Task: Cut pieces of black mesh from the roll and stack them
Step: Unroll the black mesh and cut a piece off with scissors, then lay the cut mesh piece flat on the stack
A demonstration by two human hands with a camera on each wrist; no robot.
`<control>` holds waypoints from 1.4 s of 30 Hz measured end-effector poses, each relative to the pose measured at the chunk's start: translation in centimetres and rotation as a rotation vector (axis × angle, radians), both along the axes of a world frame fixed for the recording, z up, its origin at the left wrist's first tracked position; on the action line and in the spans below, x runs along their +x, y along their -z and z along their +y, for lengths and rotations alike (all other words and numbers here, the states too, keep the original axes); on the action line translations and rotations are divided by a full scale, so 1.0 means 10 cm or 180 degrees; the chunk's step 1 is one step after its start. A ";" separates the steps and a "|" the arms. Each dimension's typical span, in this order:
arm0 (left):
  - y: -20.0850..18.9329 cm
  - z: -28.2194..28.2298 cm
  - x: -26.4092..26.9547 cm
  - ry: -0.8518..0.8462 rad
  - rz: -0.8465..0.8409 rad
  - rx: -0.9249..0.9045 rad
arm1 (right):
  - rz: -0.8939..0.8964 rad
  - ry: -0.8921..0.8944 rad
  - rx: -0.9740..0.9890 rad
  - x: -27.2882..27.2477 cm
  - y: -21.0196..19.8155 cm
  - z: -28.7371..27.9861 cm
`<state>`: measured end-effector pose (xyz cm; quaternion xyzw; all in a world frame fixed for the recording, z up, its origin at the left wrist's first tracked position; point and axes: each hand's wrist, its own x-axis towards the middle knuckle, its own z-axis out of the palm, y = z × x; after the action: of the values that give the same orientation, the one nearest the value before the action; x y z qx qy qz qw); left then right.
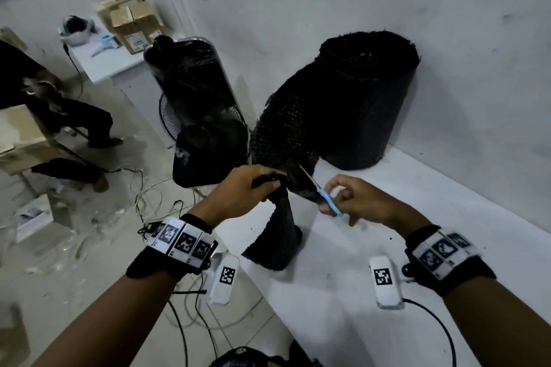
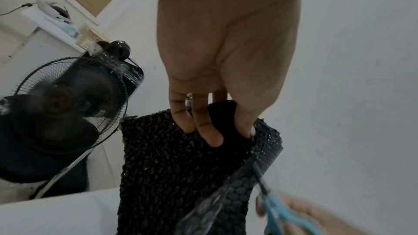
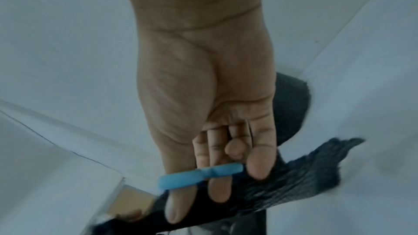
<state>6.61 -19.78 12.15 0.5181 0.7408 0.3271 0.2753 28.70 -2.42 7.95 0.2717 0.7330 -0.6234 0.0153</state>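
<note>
Over the white tabletop (image 1: pixel 387 217), left hand (image 1: pixel 238 191) gripping bunched black mesh (image 1: pixel 286 140) trailing from the roll (image 1: pixel 366 92). Right hand (image 1: pixel 357 199) fingers (image 3: pixel 217 181) curling through blue-handled scissors (image 1: pixel 328 201), blades biting the mesh.

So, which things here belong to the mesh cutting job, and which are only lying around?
In use:
- standing roll of black mesh
- loose black mesh strip, gripped by left hand
- blue-handled scissors, held by right hand
- white table

Lying about:
- black floor fan
- cardboard boxes
- floor cables
</note>
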 end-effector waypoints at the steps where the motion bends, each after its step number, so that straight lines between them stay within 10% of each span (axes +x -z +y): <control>1: 0.02 -0.02 0.01 0.0031 -0.0023 -0.0096 | -0.0236 0.0062 0.0161 0.09 0.18 0.04; 9: 0.19 -0.13 0.23 0.0109 -0.0205 -0.0099 | -0.2200 -0.0453 0.1886 0.75 1.48 -0.17; 21: 0.29 0.04 0.37 0.0165 0.0149 0.0193 | -0.2640 -0.0465 0.2337 0.63 1.14 -0.42; 24: 0.30 0.07 0.41 0.0299 0.0239 0.0366 | -0.2242 -0.0153 0.1919 0.60 0.95 -0.45; 30: 0.26 0.26 0.65 0.0528 0.0209 0.0699 | 0.0362 0.0922 0.0048 0.37 0.35 -0.84; 42: 0.35 0.50 1.05 0.0645 -0.0385 0.0703 | 0.0081 0.2498 0.0852 0.98 0.41 -0.80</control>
<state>17.14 -14.76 8.66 0.5967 0.6263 0.4077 0.2924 38.53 -10.44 3.84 0.5224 0.6486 -0.4844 -0.2681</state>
